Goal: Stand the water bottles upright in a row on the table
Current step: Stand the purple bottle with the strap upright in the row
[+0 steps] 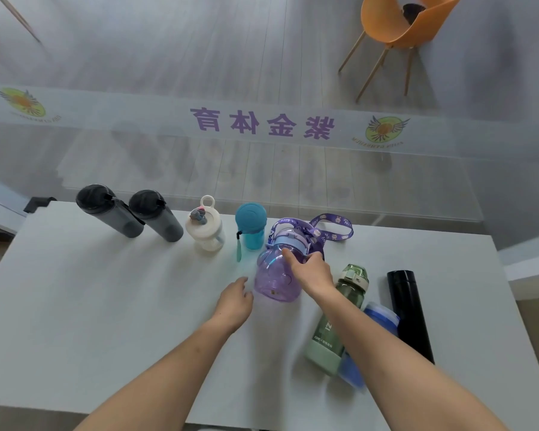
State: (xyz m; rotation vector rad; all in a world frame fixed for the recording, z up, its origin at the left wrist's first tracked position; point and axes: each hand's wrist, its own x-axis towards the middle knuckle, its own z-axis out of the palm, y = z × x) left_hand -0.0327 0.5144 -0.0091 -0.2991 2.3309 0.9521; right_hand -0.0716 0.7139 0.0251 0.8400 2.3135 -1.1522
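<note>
- Water bottles, eight counted on the white table (106,290): two dark grey cylinders (131,217), a cream bottle with loop lid (206,231) and a small teal bottle (251,225) stand in a row at the far edge.
- We find the right hand (310,270) gripping the round purple translucent bottle (276,273) at its neck, just beside the teal one; its patterned purple strap (330,230) trails behind.
- The left hand (235,298) lies open, holding nothing, fingertips near the purple base.
- We judge step five in hand: seating this bottle upright as next in line.
- The next move calls for releasing it squarely, strap clear.
- Outstanding: a green bottle (336,318), a blue one (367,343) and a black flask (409,312), apparently lying at the right, close together.
- An orange chair (399,23) beyond the glass obstructs nothing.
</note>
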